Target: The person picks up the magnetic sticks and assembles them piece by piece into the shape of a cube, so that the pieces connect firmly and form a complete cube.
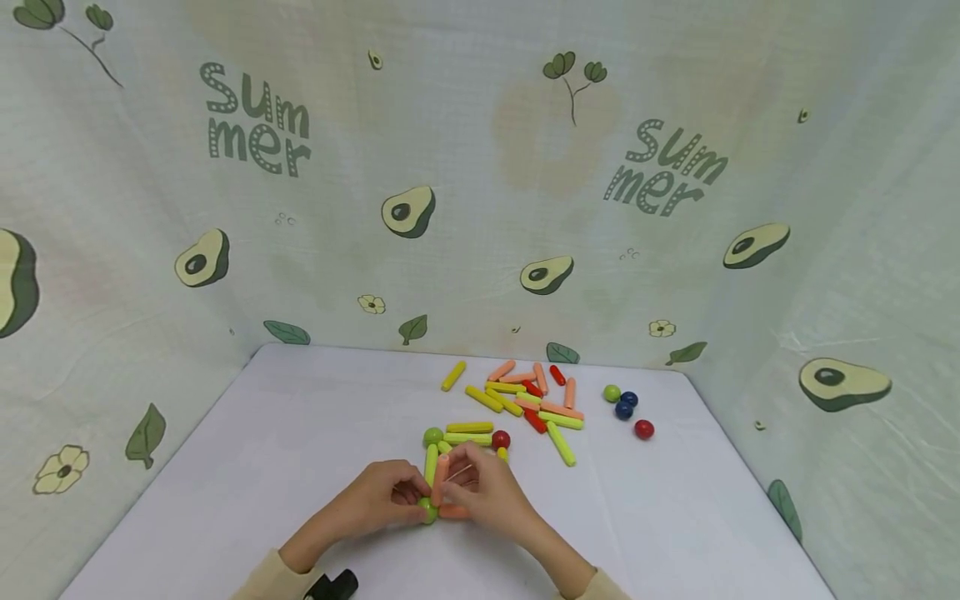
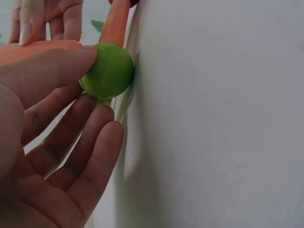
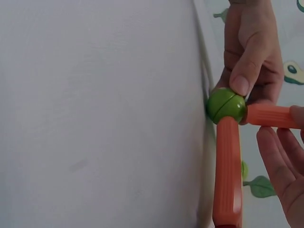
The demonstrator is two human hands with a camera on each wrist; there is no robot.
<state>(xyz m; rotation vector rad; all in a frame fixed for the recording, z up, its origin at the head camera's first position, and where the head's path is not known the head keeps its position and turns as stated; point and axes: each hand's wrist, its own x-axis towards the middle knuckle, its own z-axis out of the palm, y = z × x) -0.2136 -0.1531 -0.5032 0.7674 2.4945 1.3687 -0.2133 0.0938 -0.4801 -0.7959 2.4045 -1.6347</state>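
My left hand pinches a green ball at the near left corner of a stick-and-ball frame. In my right hand is an orange stick, pinched upright with its lower end at that ball; the right wrist view shows the stick meeting the ball's side. Another orange stick runs from the ball along the table. A yellow-green stick leads back to a second green ball. From there a yellow-green stick reaches a red ball. My right hand hides part of the frame.
Behind the frame lies a yellow stick. Farther back are scattered loose sticks in yellow, orange, red and yellow-green. To their right sit loose balls: green, dark blue and red. A printed cloth hangs behind the table.
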